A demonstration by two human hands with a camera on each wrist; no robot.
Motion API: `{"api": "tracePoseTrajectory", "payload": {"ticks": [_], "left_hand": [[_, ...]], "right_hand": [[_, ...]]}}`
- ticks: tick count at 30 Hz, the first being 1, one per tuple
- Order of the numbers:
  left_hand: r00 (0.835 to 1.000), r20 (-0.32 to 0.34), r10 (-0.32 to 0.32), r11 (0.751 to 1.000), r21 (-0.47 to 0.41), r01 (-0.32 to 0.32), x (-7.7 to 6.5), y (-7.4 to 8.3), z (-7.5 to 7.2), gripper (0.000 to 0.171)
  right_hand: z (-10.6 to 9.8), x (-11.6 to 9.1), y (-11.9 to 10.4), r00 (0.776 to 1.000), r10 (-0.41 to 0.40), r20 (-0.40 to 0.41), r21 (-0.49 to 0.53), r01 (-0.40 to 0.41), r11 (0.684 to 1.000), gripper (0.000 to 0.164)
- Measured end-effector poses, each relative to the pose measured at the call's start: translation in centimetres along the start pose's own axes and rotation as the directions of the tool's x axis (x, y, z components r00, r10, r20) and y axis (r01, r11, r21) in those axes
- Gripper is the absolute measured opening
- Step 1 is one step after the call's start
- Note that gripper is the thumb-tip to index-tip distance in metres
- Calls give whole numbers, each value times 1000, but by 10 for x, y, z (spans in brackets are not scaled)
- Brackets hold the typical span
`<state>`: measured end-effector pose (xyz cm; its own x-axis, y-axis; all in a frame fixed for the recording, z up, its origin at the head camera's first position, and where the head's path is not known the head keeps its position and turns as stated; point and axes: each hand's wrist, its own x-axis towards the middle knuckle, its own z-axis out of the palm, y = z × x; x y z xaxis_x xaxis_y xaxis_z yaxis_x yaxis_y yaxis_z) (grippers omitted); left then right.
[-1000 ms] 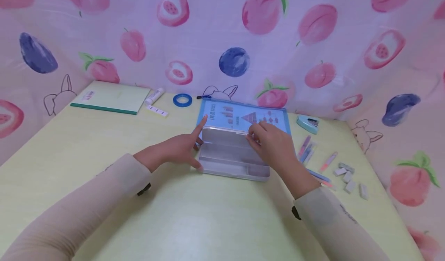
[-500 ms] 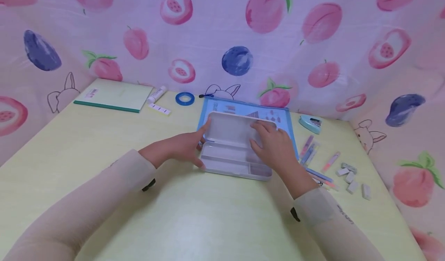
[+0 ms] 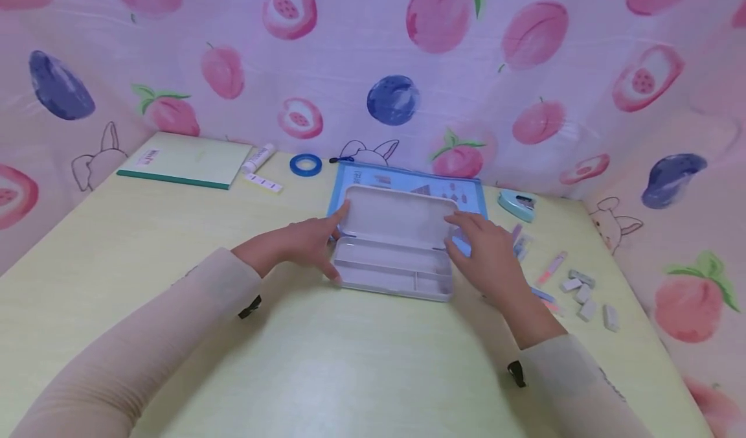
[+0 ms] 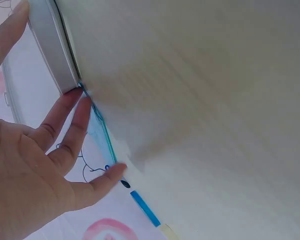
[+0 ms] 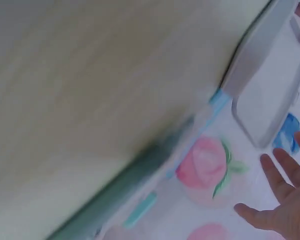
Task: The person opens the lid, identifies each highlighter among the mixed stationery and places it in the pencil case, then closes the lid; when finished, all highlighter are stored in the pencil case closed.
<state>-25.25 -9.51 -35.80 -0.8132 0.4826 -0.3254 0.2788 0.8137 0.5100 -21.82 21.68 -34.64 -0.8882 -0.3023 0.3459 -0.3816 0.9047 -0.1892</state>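
A pale grey pencil case [image 3: 373,278] lies with its lid [image 3: 402,218] tipped back, showing its divided inside. My left hand [image 3: 305,245] is spread along its left side, thumb at the front corner and fingers by the lid. In the left wrist view, fingertips of that left hand [image 4: 35,165] touch the case's end wall [image 4: 52,45]. Beside the right edge of the lid, my right hand [image 3: 491,256] has its fingers extended. The right wrist view shows this right hand [image 5: 290,200] apart from the case [image 5: 260,55], holding nothing.
Behind the case lies a blue zip folder [image 3: 344,185]. To the right are a stapler [image 3: 517,205], pens [image 3: 551,268] and several erasers [image 3: 583,293]. Far left hold a notebook [image 3: 186,159], a glue stick [image 3: 258,159] and blue tape [image 3: 305,164].
The lid has swung back from partly raised to wide open. My right hand has let go of the lid's edge and moved right. The left hand stays at the case's side.
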Motion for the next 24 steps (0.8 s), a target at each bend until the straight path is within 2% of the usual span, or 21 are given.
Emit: {"api": "tracePoseTrajectory", "payload": {"ticks": [4,8,10,13,16,24], "left_hand": [[1000,-6,-9,1000,25,9,1,0,0,133],[1000,4,0,1000,6,0,2,0,0,134],[1000,11,-2,1000,-7,2,2,0,0,135],[1000,15,-8,1000,-14,8,2,0,-1,136],[1000,18,-7,1000,-13,8,3,0,-1,136],[999,28,-15,1000,-16,16,4,3,-2,134]], "right_hand": [[-15,-14,15,988,102,119,-33,-99,995,36],[-27,-34,33,941,203,271,-100,-183,978,33],[-32,-46,41,926,205,318,-130,-172,976,29],[-37,-61,49,920,183,346,-175,-129,976,24],[-41,-73,53,911,190,367,-208,-119,971,23],[-47,-86,63,875,208,438,-243,-108,964,19]]}}
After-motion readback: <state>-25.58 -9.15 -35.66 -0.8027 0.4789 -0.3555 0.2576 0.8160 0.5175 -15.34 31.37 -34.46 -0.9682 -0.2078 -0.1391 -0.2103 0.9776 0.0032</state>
